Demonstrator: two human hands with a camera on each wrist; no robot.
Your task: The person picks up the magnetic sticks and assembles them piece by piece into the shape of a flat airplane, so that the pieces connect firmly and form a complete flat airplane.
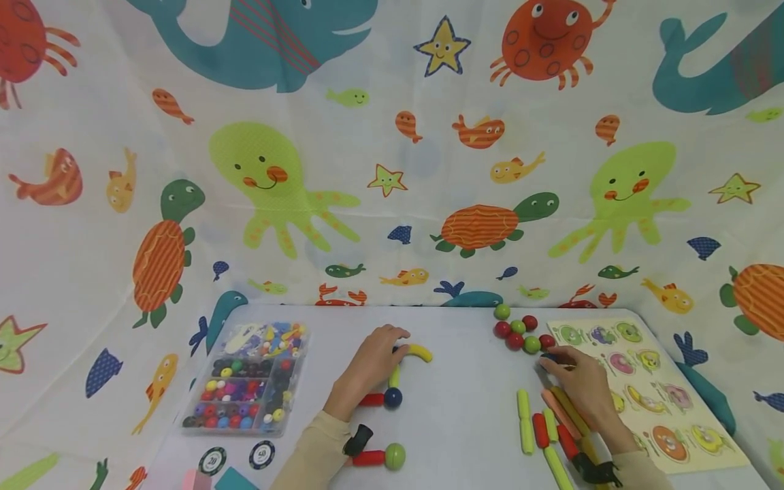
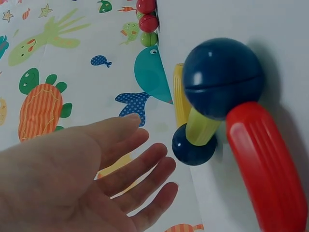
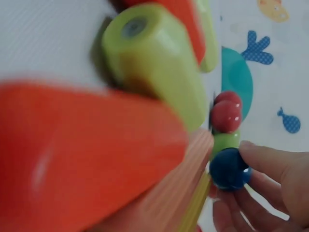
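Observation:
My left hand (image 1: 375,364) hovers by a joined chain of toy pieces, its fingers relaxed and holding nothing in the left wrist view. That chain has a red rod (image 2: 268,166), a near blue ball (image 2: 223,77), a yellow-green rod (image 2: 202,126), a far blue ball (image 2: 193,149) and a curved yellow rod (image 1: 420,352). In the head view the hand partly covers the far ball. On the right, my right hand (image 1: 578,382) pinches another blue ball (image 3: 229,169) between thumb and fingers, beside the red and green balls and above the rod ends.
Several red and green balls (image 1: 516,341) cluster at the back. Loose rods (image 1: 525,422) lie near the right forearm, beside a picture board (image 1: 691,454). A bead box (image 1: 269,378) and two round chips (image 1: 262,454) are left. A green ball (image 1: 395,456) joins a red rod in front.

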